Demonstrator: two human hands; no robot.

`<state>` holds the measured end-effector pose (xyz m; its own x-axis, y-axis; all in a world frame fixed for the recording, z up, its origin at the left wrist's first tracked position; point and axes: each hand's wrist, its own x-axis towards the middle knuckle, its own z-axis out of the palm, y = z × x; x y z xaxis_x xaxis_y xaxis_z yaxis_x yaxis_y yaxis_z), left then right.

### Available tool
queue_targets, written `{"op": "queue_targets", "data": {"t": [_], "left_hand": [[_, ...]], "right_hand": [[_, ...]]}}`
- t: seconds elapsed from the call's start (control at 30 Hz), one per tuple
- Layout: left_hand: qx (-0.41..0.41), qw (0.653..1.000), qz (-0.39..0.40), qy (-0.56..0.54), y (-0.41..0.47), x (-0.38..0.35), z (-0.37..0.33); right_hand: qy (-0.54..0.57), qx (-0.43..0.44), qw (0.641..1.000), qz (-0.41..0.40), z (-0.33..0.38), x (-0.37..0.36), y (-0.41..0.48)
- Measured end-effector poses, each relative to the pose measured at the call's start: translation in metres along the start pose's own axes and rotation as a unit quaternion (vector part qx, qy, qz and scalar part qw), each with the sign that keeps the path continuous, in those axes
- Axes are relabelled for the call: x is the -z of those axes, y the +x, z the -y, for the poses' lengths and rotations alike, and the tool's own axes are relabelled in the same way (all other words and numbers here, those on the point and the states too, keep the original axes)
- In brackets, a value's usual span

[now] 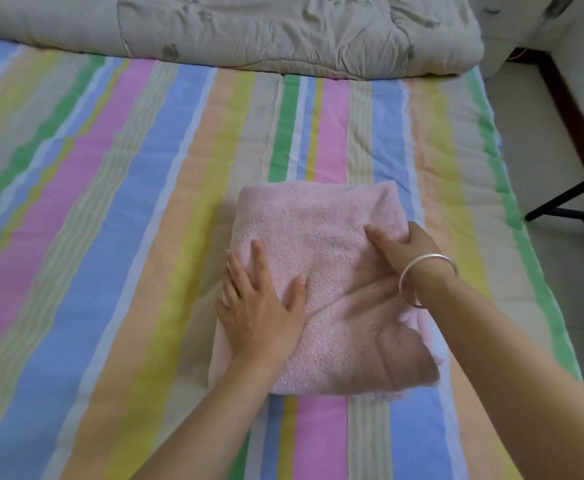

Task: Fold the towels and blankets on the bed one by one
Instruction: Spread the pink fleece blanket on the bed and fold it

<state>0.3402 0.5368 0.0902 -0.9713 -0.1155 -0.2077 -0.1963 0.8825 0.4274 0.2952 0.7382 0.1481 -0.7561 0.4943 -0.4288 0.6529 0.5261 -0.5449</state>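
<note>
**Pink towel (318,237) folded, pressed flat and held at its edge**

Left fingers (259,258) lie straight and spread on the towel's left half, and the left hand (262,306) presses flat there. The right thumb (377,233) rests on top while the other fingers curl over the towel's right edge, so the right hand (408,251) pinches that edge. A silver bangle (429,258) circles the right wrist. The towel sits as a thick rectangle mid-bed on the striped sheet (110,202). A beige quilt (249,29) lies bunched along the far end.
</note>
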Motion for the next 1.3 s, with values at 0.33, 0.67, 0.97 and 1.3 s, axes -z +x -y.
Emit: {"op": "queue_targets", "data": {"t": [0.33,0.67,0.97,1.3], "left_hand": [[-0.026,1.000,0.005,-0.010,-0.004,0.003,-0.006],[0.130,0.985,-0.022,-0.116,-0.009,0.017,0.040],[0.406,0.709,0.035,-0.576,-0.077,-0.009,0.031],[0.015,0.940,-0.035,-0.340,0.018,0.081,0.038]], "right_hand": [[0.071,-0.035,0.996,-0.033,-0.021,-0.007,0.014],[0.163,-0.095,0.965,0.184,-0.072,-0.016,-0.013],[0.247,-0.103,0.963,0.039,-0.059,-0.018,-0.058],[0.549,-0.075,0.831,0.036,-0.043,-0.105,-0.152]]}}
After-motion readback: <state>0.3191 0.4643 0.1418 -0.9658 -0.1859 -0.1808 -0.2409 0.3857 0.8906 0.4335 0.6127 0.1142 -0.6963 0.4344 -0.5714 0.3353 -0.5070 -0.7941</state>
